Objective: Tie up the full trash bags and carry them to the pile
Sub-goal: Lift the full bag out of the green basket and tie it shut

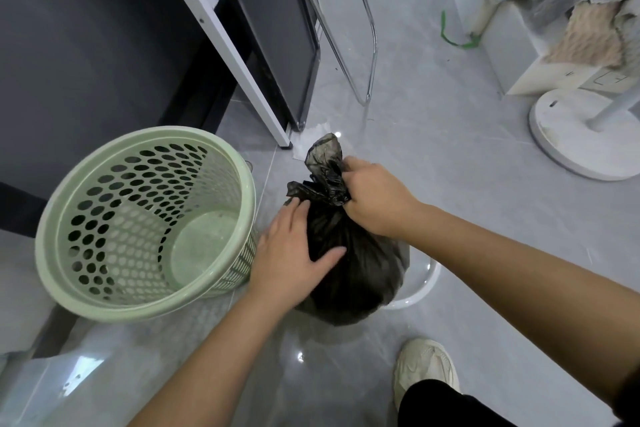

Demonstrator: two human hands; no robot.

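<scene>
- The full black plastic trash bag (pixel 353 274) sits on the glossy grey tiled floor (pixel 467 184), just beside the pale green perforated plastic waste basket (pixel 145 218); the basket is bare inside, so I judge the bag came out of it and needs only closing and carrying
- My right hand (pixel 375 199) has its grip clamped on the gathered neck of the bag, just under the knotted bunch; holding it there keeps the mouth pinched so nothing spills, and gives me a handle for lifting
- Above that fist the loose ends of plastic stand up in a crumpled tuft, with one short end sticking out to the left; it looks like a knot, though I cannot tell how tight it is
- My left hand (pixel 298 253) lies flat on the bag's left flank, fingers spread and thumb across the front; its grip is apart, pressing rather than grasping; I judge it is there to steady the bulging body while the right hand works the neck
- The bag's base rests on the floor, so its weight is not yet taken up
- My pale cream sneaker (pixel 424 371) is planted near the bag
- No pile shows here; the carrying is not yet begun
- The thin plastic could tear or slip if I lift by the tuft alone; a hold below the knot seems safer
</scene>
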